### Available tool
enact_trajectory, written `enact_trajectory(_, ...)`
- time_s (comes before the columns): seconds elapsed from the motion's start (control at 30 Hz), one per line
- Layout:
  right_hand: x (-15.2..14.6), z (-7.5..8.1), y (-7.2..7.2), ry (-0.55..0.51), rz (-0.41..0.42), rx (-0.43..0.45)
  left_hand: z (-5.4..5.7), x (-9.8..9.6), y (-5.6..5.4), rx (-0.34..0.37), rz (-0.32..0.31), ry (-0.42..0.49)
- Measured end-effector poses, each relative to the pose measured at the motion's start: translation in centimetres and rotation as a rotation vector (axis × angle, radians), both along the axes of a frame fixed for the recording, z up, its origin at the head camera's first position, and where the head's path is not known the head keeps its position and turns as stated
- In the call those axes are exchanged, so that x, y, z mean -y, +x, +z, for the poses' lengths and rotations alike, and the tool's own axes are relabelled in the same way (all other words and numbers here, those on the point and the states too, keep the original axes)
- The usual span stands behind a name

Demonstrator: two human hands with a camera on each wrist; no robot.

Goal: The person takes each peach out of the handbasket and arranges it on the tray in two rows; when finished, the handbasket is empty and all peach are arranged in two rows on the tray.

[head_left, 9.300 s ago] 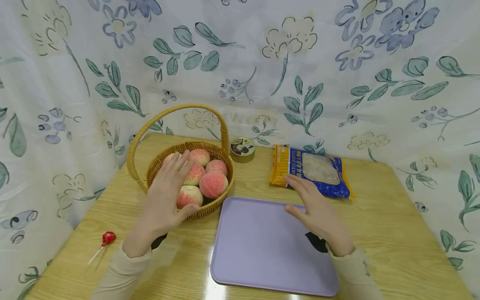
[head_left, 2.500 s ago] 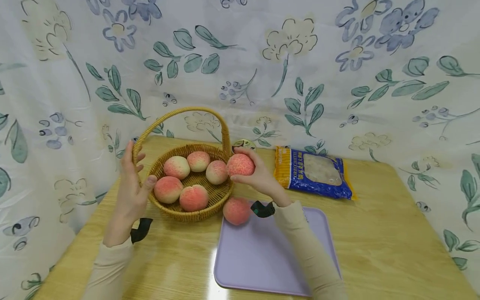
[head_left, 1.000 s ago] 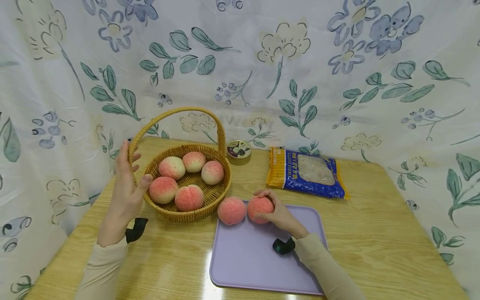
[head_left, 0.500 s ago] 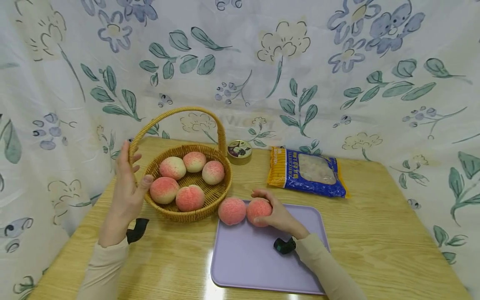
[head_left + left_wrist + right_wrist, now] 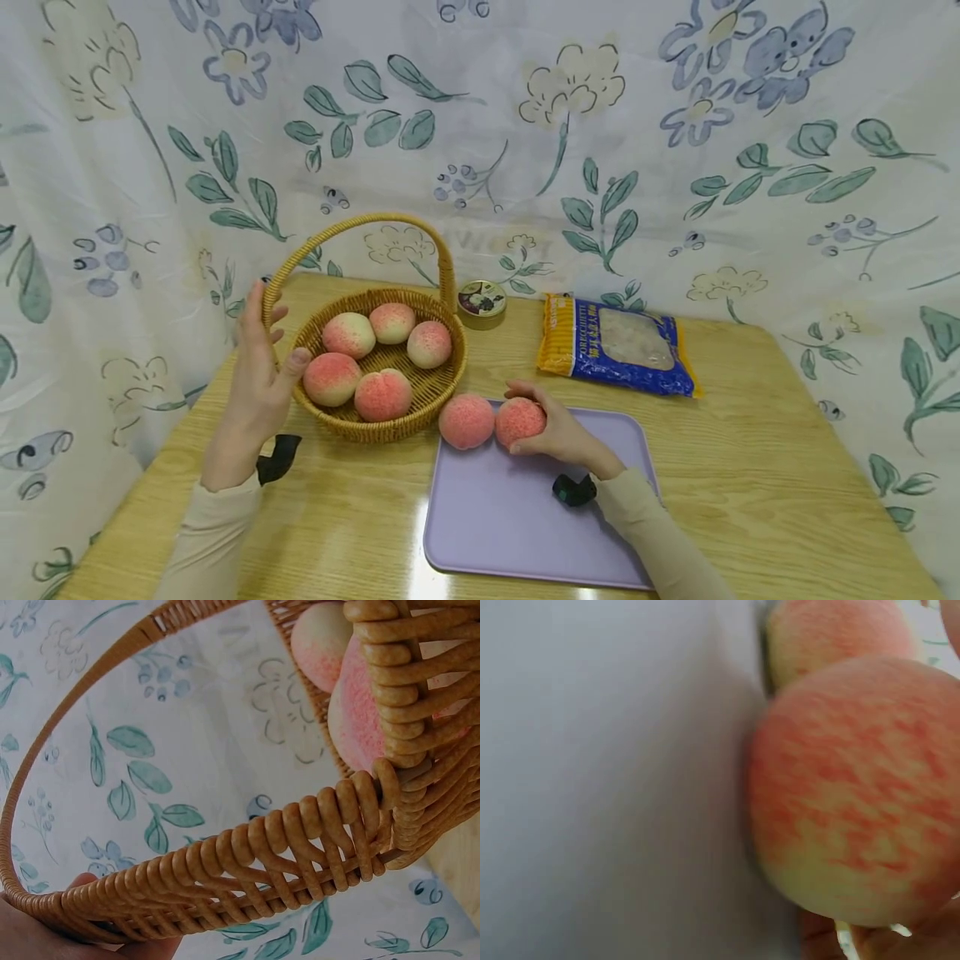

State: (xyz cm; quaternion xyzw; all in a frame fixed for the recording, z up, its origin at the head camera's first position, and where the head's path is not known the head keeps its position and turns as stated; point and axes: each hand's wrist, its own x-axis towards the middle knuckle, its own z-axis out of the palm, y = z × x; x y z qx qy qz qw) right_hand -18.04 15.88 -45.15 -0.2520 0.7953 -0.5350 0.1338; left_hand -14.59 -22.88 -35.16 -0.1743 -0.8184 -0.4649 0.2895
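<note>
Right hand (image 5: 566,433) pinches a peach (image 5: 520,423) between thumb and fingers, at the far edge of the purple tray (image 5: 536,521). Second peach (image 5: 467,422) sits just left of it, at the tray's far left corner, near the basket (image 5: 381,433). Left hand (image 5: 258,392) is loosely wrapped round the left side of the basket handle (image 5: 352,223), fingertips poking through on the inner side, thumb toward the wearer. Five more peaches (image 5: 383,395) lie inside the basket, pink and cream. Round tin (image 5: 482,302) stands just right of the basket, at the back. Blue and yellow pasta bag (image 5: 626,346) lies flat behind the tray. Wooden table (image 5: 787,467), floral cloth (image 5: 480,50) hanging behind.
</note>
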Motion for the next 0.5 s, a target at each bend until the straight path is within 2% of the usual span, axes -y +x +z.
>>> enact_trajectory(0.13, -0.4, 1.4, -0.5, -0.035, -0.001, -0.037, -0.1, 0.1, 0.0, -0.011, 0.004, -0.002)
enact_trajectory(0.37, -0.2, 3.9, -2.3, -0.116, -0.024, -0.115, -0.1, 0.1, 0.0, -0.012, 0.003, -0.008)
enact_trajectory(0.5, 1.0, 5.7, -3.1, -0.143, 0.004, -0.098, -0.1, 0.0, -0.1, -0.010, -0.002, -0.002)
